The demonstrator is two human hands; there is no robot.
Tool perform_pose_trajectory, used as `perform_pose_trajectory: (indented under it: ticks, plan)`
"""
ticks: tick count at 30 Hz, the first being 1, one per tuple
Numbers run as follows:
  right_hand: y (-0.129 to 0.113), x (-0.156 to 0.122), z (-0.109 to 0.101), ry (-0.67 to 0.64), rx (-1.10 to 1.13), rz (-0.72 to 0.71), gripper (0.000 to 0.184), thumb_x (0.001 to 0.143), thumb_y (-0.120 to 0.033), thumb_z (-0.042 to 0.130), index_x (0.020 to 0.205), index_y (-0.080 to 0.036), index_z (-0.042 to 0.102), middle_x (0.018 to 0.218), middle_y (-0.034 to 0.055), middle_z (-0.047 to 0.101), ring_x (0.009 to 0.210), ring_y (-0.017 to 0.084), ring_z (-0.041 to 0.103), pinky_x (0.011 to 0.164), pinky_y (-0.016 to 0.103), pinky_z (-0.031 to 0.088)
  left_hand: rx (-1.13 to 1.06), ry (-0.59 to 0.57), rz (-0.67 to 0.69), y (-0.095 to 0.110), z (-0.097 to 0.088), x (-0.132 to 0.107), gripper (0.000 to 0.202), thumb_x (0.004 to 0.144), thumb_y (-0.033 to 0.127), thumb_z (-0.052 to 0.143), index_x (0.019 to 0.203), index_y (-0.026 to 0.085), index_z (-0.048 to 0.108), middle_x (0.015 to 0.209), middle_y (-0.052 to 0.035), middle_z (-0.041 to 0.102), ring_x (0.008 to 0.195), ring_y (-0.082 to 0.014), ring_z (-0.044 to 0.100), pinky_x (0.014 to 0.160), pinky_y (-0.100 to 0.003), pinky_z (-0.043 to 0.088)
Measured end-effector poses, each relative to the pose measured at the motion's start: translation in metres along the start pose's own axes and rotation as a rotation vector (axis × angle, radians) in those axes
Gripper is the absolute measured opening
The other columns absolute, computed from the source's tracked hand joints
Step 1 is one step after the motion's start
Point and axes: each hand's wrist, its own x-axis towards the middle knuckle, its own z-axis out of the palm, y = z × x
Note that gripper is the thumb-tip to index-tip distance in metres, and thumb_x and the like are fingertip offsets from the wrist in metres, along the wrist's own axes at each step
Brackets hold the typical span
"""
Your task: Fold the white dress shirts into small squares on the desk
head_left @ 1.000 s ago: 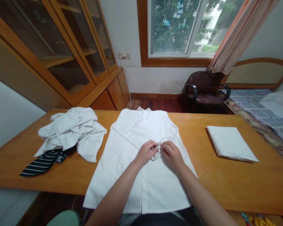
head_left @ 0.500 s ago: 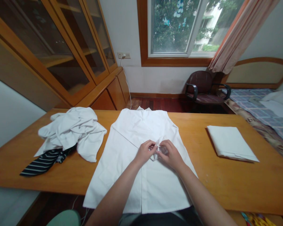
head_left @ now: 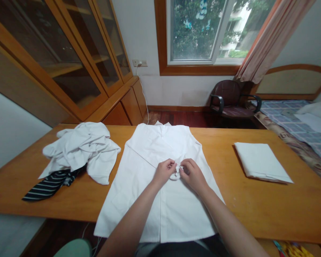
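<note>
White shirt point(head_left: 176, 200) lies spread flat on the wooden table point(head_left: 256, 214), collar end at the far edge, hem reaching the near edge just in front of the person; 1 straight seam runs down its lower middle, 1 diagonal fold line slants from the left side toward the hands; 2 bare hands work above the shirt, right of its middle; left hand point(head_left: 162, 172) has thumb and fingertips together, pinched on the left edge of a small bunched white cuff point(head_left: 174, 177); right hand point(head_left: 193, 175) faces it, thumb and forefinger pinched on the cuff's other edge; the cuff forms a loose loop between the 2 hands, details too small to make out; both forearms come in from the near edge, over the shirt; to the left, well apart from the hands, a crumpled white garment point(head_left: 81, 150) partly covers a black striped tie point(head_left: 44, 186); to the right, apart from the shirt, a folded white cloth point(head_left: 263, 162).
</note>
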Motion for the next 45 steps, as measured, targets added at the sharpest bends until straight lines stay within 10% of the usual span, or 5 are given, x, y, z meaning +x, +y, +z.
perform_pose_trajectory:
  ticks: [45]
  plan:
    - [0.007,-0.006,0.003,0.028,-0.247,-0.121,0.021,0.098,-0.018,0.05,0.105,-0.02,0.07,0.094,0.0093,0.067,0.085,0.021,0.062,0.072,0.033,0.053,0.13,-0.053,0.037,0.002,-0.004,0.0,0.018,0.086,0.029,0.06,0.095,0.018,0.072,0.072,-0.0003,0.073,0.067,-0.0149,0.072,0.064,-0.022,0.054]
